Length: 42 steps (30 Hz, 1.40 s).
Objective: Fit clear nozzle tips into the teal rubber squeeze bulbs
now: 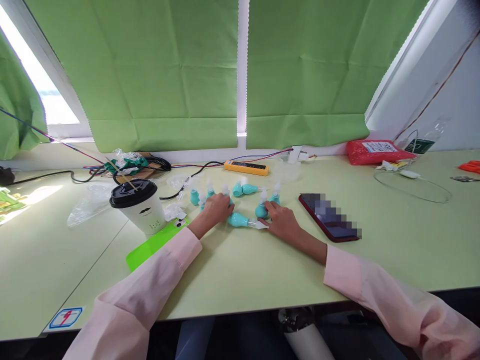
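Several teal bulb syringes with clear nozzles are grouped mid-table. My left hand (pixel 216 209) is closed around an upright bulb syringe (pixel 225 189), its fingers partly hiding the bulb. My right hand (pixel 282 221) has its fingers against another upright bulb syringe (pixel 261 209), and one fingertip reaches the nozzle of a bulb syringe lying on its side (pixel 239 220) between my hands. Behind my right fingers stands one more bulb syringe (pixel 275 195). Left of my left hand are upright ones, including a bulb syringe (pixel 194 196). Farther back, a bulb syringe (pixel 248 189) lies down.
A lidded paper cup (pixel 144 212) with a stirrer stands left, beside a bright green phone (pixel 152 250). A dark phone (pixel 330 217) lies right. Behind are a yellow device (pixel 246 168), cables, plastic wrap (pixel 90 202), a red package (pixel 375 151) and a clear bottle (pixel 431 137).
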### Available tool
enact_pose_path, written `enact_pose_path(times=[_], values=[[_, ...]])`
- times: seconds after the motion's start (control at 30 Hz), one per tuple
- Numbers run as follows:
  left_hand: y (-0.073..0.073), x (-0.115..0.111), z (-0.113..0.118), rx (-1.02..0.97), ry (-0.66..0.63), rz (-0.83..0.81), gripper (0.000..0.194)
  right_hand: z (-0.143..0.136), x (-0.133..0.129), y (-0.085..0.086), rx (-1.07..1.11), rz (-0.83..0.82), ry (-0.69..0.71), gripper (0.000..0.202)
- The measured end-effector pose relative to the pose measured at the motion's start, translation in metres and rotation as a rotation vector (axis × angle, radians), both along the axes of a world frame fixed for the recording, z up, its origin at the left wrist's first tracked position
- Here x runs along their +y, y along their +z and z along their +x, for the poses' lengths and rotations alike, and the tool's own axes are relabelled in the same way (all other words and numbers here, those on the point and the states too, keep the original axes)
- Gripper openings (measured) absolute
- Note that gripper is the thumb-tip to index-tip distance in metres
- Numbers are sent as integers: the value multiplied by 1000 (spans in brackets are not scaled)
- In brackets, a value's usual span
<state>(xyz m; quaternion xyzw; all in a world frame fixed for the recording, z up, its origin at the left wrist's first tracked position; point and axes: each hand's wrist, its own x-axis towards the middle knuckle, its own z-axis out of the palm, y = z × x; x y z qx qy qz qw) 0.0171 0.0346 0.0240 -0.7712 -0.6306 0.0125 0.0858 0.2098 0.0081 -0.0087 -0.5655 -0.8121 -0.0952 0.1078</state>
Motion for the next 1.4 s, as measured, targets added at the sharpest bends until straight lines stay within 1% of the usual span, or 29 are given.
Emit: enact_pose_path(times=[0.17,0.33,0.4,0.47,0.5,0.57,0.6,0.63,0.67,0.73,0.83,0.93,1.0,1.13,1.27,1.4], values=[[11,-9,10,-4,-51,34,30,0,1,0,1,1,-4,31],[20,-15,38,-24,-192,78,25,0,2,0,3,3,4,30],[22,-11,47,-38,-244,107,27,1,2,0,3,7,7,30],[23,-4,51,-47,-272,138,28,1,2,0,0,8,7,30],[23,1,50,-55,-270,158,28,1,2,0,-2,8,7,30],[23,11,44,-113,-201,174,29,1,2,-1,-3,6,11,30],[22,17,40,-156,-145,166,32,1,2,-1,-2,6,12,30],[20,22,35,-211,-74,128,37,1,3,-1,-1,5,12,30],[18,27,30,-237,-33,83,41,1,3,-1,0,4,10,30],[12,37,21,-268,-12,-13,38,1,4,-1,1,0,5,31],[4,45,16,-332,-42,-103,31,1,4,-2,1,-7,3,31],[3,47,18,-425,-94,-157,25,2,3,-2,5,-5,4,30],[5,47,18,-498,-117,-166,22,1,3,-2,8,-2,3,30],[6,46,16,-683,-149,-133,26,1,3,-3,15,3,7,30],[-4,48,19,-845,-256,-167,27,1,3,-3,26,9,11,28],[-19,53,31,-941,-343,-230,25,1,3,-2,32,11,14,29]])
